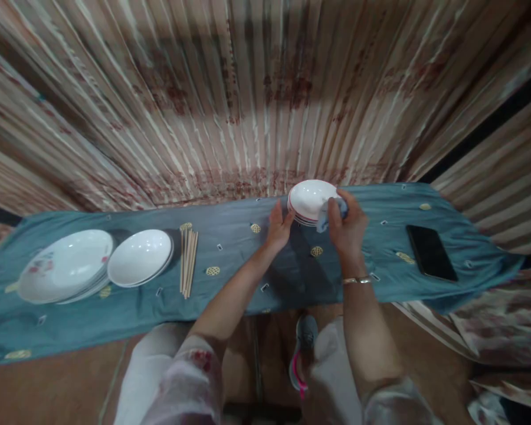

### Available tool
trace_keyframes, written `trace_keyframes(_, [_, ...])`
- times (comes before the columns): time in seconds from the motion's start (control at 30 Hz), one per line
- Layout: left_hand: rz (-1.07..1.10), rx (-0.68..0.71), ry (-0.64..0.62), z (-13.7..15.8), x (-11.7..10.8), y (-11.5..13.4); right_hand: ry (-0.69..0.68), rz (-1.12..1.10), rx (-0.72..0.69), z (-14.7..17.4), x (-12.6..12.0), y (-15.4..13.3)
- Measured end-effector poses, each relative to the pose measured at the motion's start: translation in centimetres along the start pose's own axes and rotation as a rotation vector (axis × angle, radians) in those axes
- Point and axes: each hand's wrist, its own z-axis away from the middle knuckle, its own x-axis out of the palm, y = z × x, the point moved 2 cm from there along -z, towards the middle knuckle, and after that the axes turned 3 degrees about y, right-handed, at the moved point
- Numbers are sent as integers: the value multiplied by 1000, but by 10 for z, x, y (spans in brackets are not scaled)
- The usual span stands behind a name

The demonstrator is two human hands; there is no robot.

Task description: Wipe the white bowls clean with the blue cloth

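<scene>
Grips a crumpled white-and-blue cloth [325, 216] in the right hand [350, 227], with thumb and fingers closed around it, and holds it against the near right rim of the uppermost bowl in a stack of red-rimmed white bowls [310, 198]. Has the left hand [279, 227] open at the left side of the same stack, with the thumb spread from the raised fingers and close to the rim; cannot tell the firmness of any contact there. Wears a shiny metal bangle [357, 280] on the right wrist.

Has the stack standing upright near the far edge of the worktop [230, 233], on a teal tablecloth [478, 248] with yellow oval motifs. Has a black smartphone [431, 252] lying at a slant, well to the right. Beyond the left forearm, has pale wooden chopsticks [188, 260] laid side by side. Just left of these, shows nested plain white bowls [140, 257], then, at the left end, a stack of oval white plates [68, 262] with red floral decoration on the top one.

Faces a pleated beige-and-brown curtain [256, 118] with reddish print behind the worktop. Below the near edge, shows a grey shoe [307, 330] with bright pink trim on the brown floor [57, 389].
</scene>
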Motion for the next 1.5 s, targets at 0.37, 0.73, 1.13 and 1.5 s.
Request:
trace_keyframes(0.37, [-74,120,130,96,-117,-13,-526,-90,-184,64,72,-68])
trace_keyframes(0.73, [-299,325,323,127,-201,-6,-984,-26,-306,131,113,-109])
trace_keyframes(1.13, [-365,266,743,138,-323,-23,-985,-180,-302,176,140,-122])
trace_keyframes(1.5, [1,55,762,140,-354,-63,-1062,-158,-157,188,163,-146])
